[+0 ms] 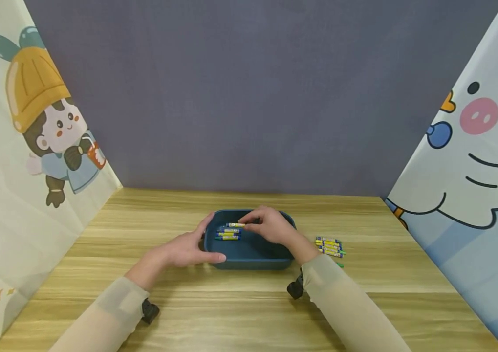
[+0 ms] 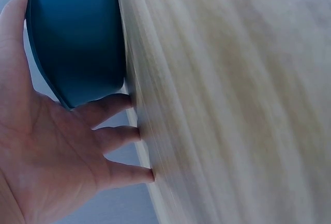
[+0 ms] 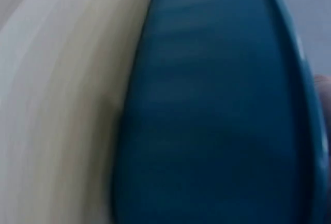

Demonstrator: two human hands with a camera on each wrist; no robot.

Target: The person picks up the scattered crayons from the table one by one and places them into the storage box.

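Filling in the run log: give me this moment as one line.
left hand steadies blue tray | right hand pinches crayon over tray | three crayons in tray | crayon pile on table

No legible text, even on the crayons' (image 1: 228, 231) wrappers.

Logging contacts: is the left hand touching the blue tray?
Touching. The left wrist view shows the left hand cupped against the blue tray wall, thumb along its side.
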